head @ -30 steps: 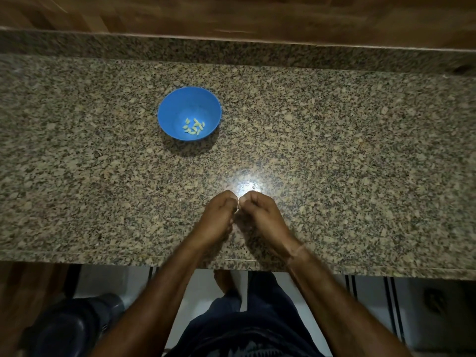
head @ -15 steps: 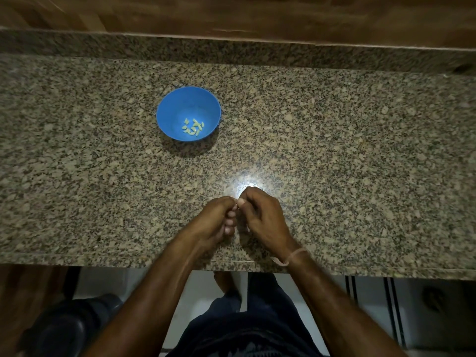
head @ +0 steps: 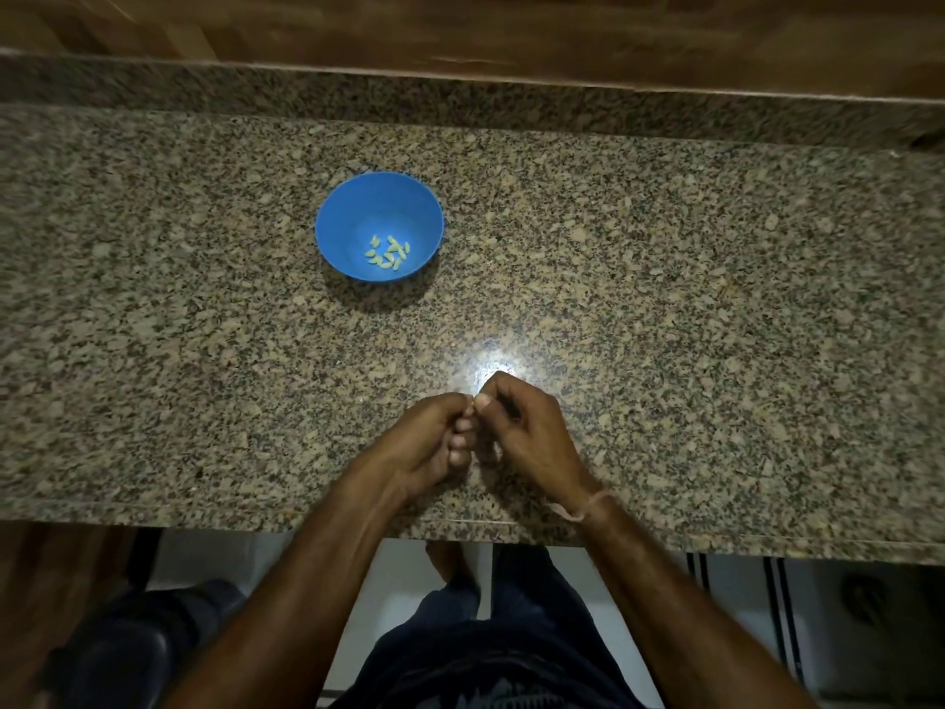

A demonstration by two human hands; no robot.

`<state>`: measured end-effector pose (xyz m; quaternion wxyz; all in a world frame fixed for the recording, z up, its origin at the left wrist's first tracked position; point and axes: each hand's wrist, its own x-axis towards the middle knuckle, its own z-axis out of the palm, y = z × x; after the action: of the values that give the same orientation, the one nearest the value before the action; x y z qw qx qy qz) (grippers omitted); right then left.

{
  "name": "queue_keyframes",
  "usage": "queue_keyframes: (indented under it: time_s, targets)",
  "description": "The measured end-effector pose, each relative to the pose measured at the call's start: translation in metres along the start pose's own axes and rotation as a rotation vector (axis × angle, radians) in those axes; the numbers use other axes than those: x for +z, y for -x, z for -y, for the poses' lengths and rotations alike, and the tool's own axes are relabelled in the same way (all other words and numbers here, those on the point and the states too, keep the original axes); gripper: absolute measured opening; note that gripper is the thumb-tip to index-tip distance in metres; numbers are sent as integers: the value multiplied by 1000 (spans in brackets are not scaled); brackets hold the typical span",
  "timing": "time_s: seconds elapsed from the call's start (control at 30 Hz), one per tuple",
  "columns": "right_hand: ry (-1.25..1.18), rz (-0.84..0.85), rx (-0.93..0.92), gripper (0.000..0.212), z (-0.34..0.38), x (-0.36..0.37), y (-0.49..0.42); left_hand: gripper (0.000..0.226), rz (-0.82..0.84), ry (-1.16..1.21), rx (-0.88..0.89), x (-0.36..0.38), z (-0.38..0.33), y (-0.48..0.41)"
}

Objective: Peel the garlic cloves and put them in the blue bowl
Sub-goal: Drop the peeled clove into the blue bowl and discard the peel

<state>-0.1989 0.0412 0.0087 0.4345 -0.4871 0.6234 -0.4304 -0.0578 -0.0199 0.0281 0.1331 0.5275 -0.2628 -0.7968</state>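
Note:
A blue bowl (head: 337,222) stands on the granite counter (head: 690,299), left of centre, with several peeled pale garlic cloves (head: 388,252) lying in its bottom. Near the counter's front edge my left hand (head: 427,442) and my right hand (head: 526,427) meet with curled fingers. Their fingertips pinch a small garlic clove (head: 474,401) between them; it is almost wholly hidden by the fingers. The hands are well in front of and to the right of the bowl.
A raised granite ledge (head: 460,89) and a wooden wall run along the back of the counter. A bright light reflection (head: 491,363) lies just beyond the hands. Below the front edge are my legs and a dark object (head: 128,652) on the floor.
My two hands stayed together over the same spot. The left hand turned so its curled fingers show, and the right hand's fingertips shifted slightly against the clove.

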Motion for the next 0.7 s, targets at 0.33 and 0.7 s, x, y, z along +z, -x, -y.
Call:
queue_keyframes:
  time_s: [0.33, 0.7]
  targets:
    - [-310, 61, 399, 25, 7, 3, -4, 27, -137, -444, 390, -1, 12, -1]
    - [-72, -79, 69, 15, -2, -1, -1, 20, -255, -620, 642, -3, 15, 6]
